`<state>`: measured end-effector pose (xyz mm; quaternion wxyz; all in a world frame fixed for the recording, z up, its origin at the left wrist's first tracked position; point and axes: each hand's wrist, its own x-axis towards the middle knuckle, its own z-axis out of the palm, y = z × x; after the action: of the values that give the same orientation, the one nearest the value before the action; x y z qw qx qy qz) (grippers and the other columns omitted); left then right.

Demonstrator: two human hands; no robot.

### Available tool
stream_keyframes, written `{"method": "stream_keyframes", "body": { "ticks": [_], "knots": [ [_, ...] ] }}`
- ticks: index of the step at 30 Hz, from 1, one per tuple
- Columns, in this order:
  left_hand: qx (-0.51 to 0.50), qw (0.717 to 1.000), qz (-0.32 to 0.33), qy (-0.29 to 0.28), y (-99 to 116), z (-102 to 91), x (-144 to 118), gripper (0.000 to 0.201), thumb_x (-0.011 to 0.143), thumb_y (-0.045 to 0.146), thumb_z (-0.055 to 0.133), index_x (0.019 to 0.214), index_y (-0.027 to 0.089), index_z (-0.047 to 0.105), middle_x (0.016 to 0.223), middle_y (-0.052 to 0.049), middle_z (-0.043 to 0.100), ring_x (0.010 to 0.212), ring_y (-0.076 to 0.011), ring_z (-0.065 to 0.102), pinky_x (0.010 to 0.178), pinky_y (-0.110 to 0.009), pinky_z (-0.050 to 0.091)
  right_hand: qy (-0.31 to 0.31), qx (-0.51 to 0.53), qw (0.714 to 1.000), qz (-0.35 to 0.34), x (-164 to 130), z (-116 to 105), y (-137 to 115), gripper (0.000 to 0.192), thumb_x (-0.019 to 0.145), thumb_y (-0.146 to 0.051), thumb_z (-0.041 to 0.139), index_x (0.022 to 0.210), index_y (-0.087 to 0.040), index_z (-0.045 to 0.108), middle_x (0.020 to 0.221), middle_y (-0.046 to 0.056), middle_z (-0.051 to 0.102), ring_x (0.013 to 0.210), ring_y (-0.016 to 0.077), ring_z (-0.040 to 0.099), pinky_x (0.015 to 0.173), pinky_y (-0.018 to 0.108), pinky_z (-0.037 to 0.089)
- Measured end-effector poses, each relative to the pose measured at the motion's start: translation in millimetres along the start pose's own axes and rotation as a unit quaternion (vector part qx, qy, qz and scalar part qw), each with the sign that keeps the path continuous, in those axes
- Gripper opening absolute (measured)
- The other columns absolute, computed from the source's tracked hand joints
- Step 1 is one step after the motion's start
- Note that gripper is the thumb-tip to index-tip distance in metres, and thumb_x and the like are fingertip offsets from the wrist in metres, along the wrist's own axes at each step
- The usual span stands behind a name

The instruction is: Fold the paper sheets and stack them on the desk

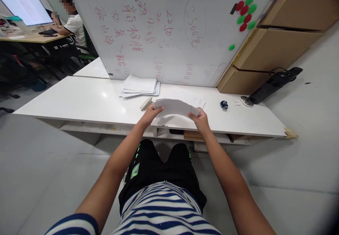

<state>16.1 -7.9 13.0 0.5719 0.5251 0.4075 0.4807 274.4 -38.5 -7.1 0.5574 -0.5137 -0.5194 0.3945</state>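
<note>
Both my hands hold a thin bundle of white paper sheets [174,107] just above the white table [79,102]. My left hand [150,114] grips its left end and my right hand [201,119] grips its right end. The bundle arches upward slightly between them. Right beside my left hand lies a small pale stapler [146,103]. Another sheet of paper [197,102] lies flat behind the bundle.
A stack of white papers [139,86] lies at the back, against a leaning whiteboard [169,30] with red writing and magnets. A dark binder clip [224,104] sits to the right. Cardboard boxes [280,41] stand at right. Another person [71,19] sits at a far desk.
</note>
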Motion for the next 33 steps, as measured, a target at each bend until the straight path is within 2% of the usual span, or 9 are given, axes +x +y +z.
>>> {"method": "stream_keyframes", "body": {
  "ticks": [5, 10, 15, 19, 22, 25, 28, 30, 33],
  "knots": [
    [0.051, 0.995, -0.057, 0.069, -32, 11.7, 2, 0.051, 0.070, 0.050, 0.076, 0.104, 0.013, 0.070, 0.107, -0.011, 0.073, 0.101, -0.0281, 0.066, 0.089, -0.040, 0.051, -0.004, -0.074, 0.996, 0.038, -4, 21, 27, 0.054, 0.076, -0.049, 0.066, 0.119, -0.016, 0.062, 0.122, 0.011, 0.067, 0.112, 0.0257, 0.061, 0.102, 0.044, 0.044],
    [0.080, 0.993, -0.025, 0.085, -22, 23.3, 4, 0.049, 0.072, 0.050, 0.074, 0.105, 0.014, 0.070, 0.107, -0.010, 0.073, 0.101, -0.0285, 0.067, 0.087, -0.039, 0.053, 0.000, -0.136, 0.991, -0.006, -6, 18, 22, 0.053, 0.084, -0.054, 0.055, 0.118, -0.015, 0.065, 0.120, 0.012, 0.068, 0.116, 0.0282, 0.060, 0.103, 0.045, 0.043],
    [0.070, 0.996, 0.005, 0.049, -8, 25.9, 8, 0.053, 0.070, 0.049, 0.077, 0.108, 0.014, 0.068, 0.110, -0.011, 0.072, 0.104, -0.0290, 0.066, 0.089, -0.040, 0.053, 0.030, -0.103, 0.994, -0.021, -19, 6, 9, 0.052, 0.083, -0.054, 0.059, 0.117, -0.015, 0.066, 0.119, 0.012, 0.069, 0.114, 0.0281, 0.062, 0.101, 0.044, 0.045],
    [0.067, 0.997, -0.025, 0.017, -20, 24.4, 7, 0.063, 0.068, 0.048, 0.078, 0.119, 0.015, 0.062, 0.119, -0.013, 0.069, 0.108, -0.0285, 0.065, 0.092, -0.041, 0.052, 0.054, -0.089, 0.993, 0.054, -28, 5, 19, 0.053, 0.075, -0.052, 0.068, 0.109, -0.012, 0.068, 0.115, 0.015, 0.070, 0.111, 0.0300, 0.064, 0.100, 0.046, 0.047],
    [0.116, 0.993, -0.021, 0.021, -31, 22.5, 6, 0.064, 0.072, 0.049, 0.074, 0.124, 0.016, 0.058, 0.124, -0.014, 0.066, 0.111, -0.0279, 0.063, 0.092, -0.039, 0.051, 0.057, -0.085, 0.993, 0.063, -30, 5, 24, 0.053, 0.072, -0.052, 0.071, 0.106, -0.012, 0.069, 0.115, 0.016, 0.070, 0.111, 0.0309, 0.064, 0.100, 0.048, 0.047],
    [0.240, 0.970, 0.029, 0.031, -36, 20.4, 5, 0.061, 0.075, 0.051, 0.071, 0.124, 0.018, 0.057, 0.123, -0.013, 0.065, 0.114, -0.0308, 0.060, 0.096, -0.042, 0.047, 0.064, -0.076, 0.994, 0.054, -30, 5, 21, 0.054, 0.071, -0.053, 0.072, 0.106, -0.012, 0.069, 0.115, 0.017, 0.070, 0.111, 0.0312, 0.064, 0.099, 0.048, 0.048],
    [0.386, 0.916, 0.075, 0.074, -38, 17.9, 4, 0.061, 0.075, 0.054, 0.069, 0.123, 0.018, 0.059, 0.122, -0.015, 0.064, 0.121, -0.0365, 0.052, 0.106, -0.049, 0.035, 0.067, -0.074, 0.994, 0.052, -29, 3, 19, 0.052, 0.070, -0.052, 0.072, 0.103, -0.012, 0.070, 0.112, 0.016, 0.071, 0.109, 0.0307, 0.065, 0.100, 0.048, 0.047],
    [0.436, 0.891, 0.079, 0.096, -39, 16.2, 2, 0.065, 0.077, 0.056, 0.067, 0.128, 0.018, 0.055, 0.125, -0.016, 0.061, 0.127, -0.0387, 0.046, 0.111, -0.054, 0.023, 0.069, -0.070, 0.994, 0.055, -28, 3, 20, 0.051, 0.071, -0.053, 0.071, 0.102, -0.011, 0.071, 0.110, 0.015, 0.072, 0.107, 0.0302, 0.066, 0.099, 0.048, 0.048],
    [0.465, 0.879, 0.057, 0.087, -41, 14.5, -1, 0.070, 0.078, 0.061, 0.063, 0.132, 0.019, 0.051, 0.130, -0.018, 0.057, 0.132, -0.0392, 0.040, 0.113, -0.059, 0.011, 0.071, -0.069, 0.993, 0.066, -30, 5, 24, 0.050, 0.072, -0.052, 0.071, 0.102, -0.012, 0.071, 0.109, 0.015, 0.072, 0.106, 0.0301, 0.066, 0.098, 0.047, 0.049]
  ]
}}
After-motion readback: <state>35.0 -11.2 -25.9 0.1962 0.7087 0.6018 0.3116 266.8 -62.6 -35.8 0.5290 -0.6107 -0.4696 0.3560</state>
